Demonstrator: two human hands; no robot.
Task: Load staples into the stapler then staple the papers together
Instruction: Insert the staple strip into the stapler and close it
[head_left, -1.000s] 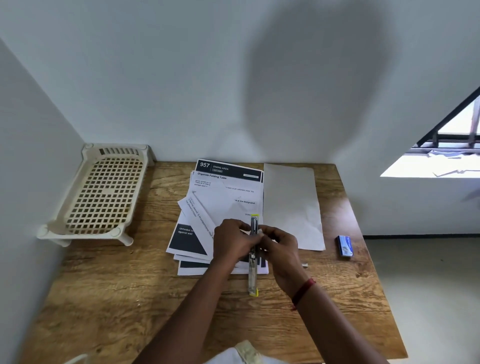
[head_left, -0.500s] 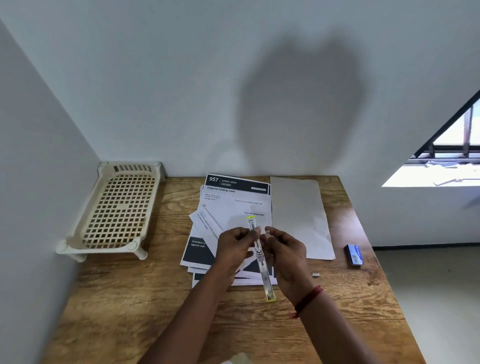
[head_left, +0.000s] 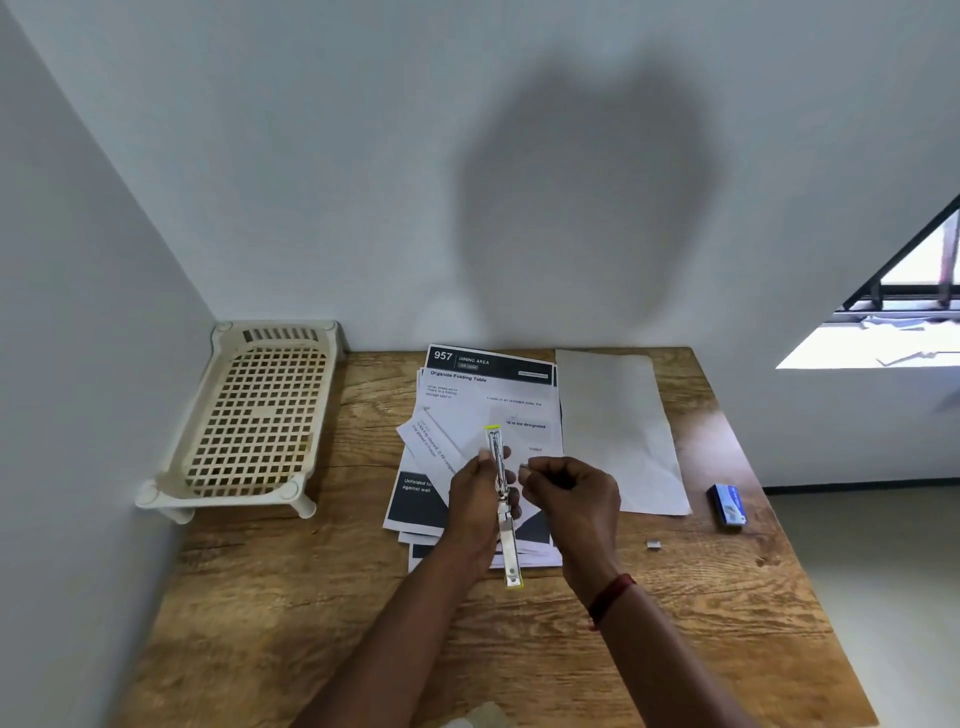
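Observation:
A slim metal stapler (head_left: 503, 512) with yellow ends is swung fully open and held lengthwise above the papers. My left hand (head_left: 475, 501) grips it around the middle from the left. My right hand (head_left: 569, 491) hovers just to its right, thumb and forefinger pinched on something small and grey that looks like a strip of staples. Below lies a stack of printed papers (head_left: 488, 400) with black headers. A blank white sheet (head_left: 618, 431) lies to their right. A blue staple box (head_left: 728, 505) rests near the table's right edge.
A cream plastic lattice tray (head_left: 249, 421) stands at the back left against the wall. A small loose clump of staples (head_left: 653, 544) lies on the wooden table (head_left: 311, 597) right of my hands. The table's right edge drops to the floor.
The stapler has been lifted and turned slightly. My right hand has come off it and now sits apart, fingers pinched. The camera has tilted up.

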